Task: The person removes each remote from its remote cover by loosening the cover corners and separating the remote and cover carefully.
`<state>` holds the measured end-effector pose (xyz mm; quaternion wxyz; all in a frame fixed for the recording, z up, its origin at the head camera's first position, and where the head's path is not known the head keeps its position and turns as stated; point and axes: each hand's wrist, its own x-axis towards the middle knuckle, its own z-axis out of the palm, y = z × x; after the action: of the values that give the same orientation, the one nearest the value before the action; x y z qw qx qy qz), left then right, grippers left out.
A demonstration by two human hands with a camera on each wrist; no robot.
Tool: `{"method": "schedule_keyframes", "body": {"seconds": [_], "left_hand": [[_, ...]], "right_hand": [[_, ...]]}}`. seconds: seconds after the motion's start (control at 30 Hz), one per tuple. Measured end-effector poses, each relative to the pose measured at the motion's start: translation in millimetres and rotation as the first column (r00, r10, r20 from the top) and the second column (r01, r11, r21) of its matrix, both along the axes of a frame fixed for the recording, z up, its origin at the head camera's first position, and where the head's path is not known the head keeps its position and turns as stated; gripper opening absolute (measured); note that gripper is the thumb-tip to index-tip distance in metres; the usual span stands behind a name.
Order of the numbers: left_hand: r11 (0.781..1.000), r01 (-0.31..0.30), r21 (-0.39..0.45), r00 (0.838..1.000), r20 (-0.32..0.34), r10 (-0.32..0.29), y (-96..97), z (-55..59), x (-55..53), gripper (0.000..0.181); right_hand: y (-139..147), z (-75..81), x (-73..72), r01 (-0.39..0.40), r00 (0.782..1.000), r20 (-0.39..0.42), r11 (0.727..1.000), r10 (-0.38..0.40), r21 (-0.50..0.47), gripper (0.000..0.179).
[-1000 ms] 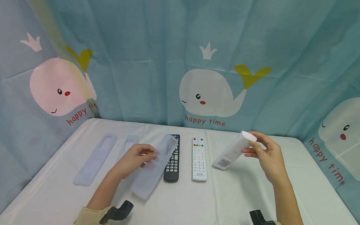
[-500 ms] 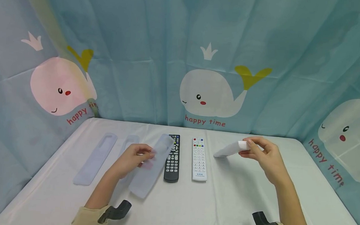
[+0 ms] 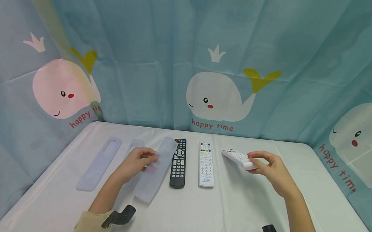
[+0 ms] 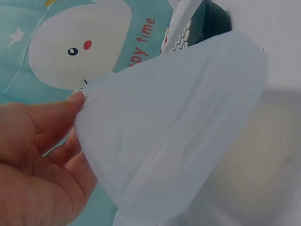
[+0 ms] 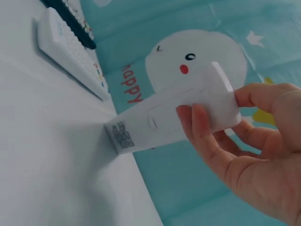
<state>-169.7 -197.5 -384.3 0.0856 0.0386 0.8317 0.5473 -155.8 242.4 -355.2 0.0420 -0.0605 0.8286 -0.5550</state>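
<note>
My left hand (image 3: pixel 137 165) pinches the edge of a translucent silicone remote cover (image 3: pixel 157 178), which is raised at a slant and hides part of the black remote control (image 3: pixel 178 171). In the left wrist view the cover (image 4: pixel 174 122) spreads broad and pale beyond the thumb. On the right, my right hand (image 3: pixel 272 173) grips a white remote control (image 3: pixel 238 157) by its near end, buttons upward. Its far end tips down towards the table; the right wrist view shows its underside (image 5: pixel 169 117) with a printed square code.
A second white remote control (image 3: pixel 206 168) lies between the black one and my right hand. Two more translucent covers lie at the left, one flat (image 3: pixel 98 167) and one (image 3: pixel 135 144) partly behind my left hand. A blue whale-print curtain (image 3: pixel 149 93) borders the white table (image 3: pixel 194 213).
My right hand has turned the held white remote from underside showing to buttons upward, and lowered its near end. The left hand and its cover have shifted slightly left.
</note>
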Motion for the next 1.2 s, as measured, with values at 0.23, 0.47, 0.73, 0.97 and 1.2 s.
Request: {"method": "schedule_keyframes", "body": {"seconds": [0.23,0.47,0.73,0.97,1.2], "left_hand": [[0.997,-0.074,0.011,0.997,0.032,0.073,-1.4,-3.7,-3.8,0.026],[0.993,-0.117,0.019,0.992,0.046,0.116,-4.6,-9.3,-10.1,0.025],[0.988,-0.146,0.038,0.987,0.072,0.143,-9.0,-13.2,-17.1,0.026],[0.989,-0.146,0.028,0.986,0.086,0.143,-10.7,-16.7,-22.2,0.027],[0.989,-0.149,0.010,0.984,0.101,0.147,-11.1,-19.8,-23.9,0.027]], "right_hand": [[-3.1,-13.6,2.2,-0.040,0.997,0.070,0.999,0.039,0.022,0.054],[-6.8,-24.5,3.7,-0.043,0.989,0.147,0.997,0.034,0.057,0.063],[-12.6,-34.9,5.4,-0.022,0.977,0.212,0.999,0.015,0.033,0.060],[-21.1,-42.7,5.3,0.024,0.966,0.255,0.998,-0.036,0.049,0.059],[-26.1,-46.1,6.6,0.052,0.956,0.286,0.997,-0.065,0.052,0.063]]}}
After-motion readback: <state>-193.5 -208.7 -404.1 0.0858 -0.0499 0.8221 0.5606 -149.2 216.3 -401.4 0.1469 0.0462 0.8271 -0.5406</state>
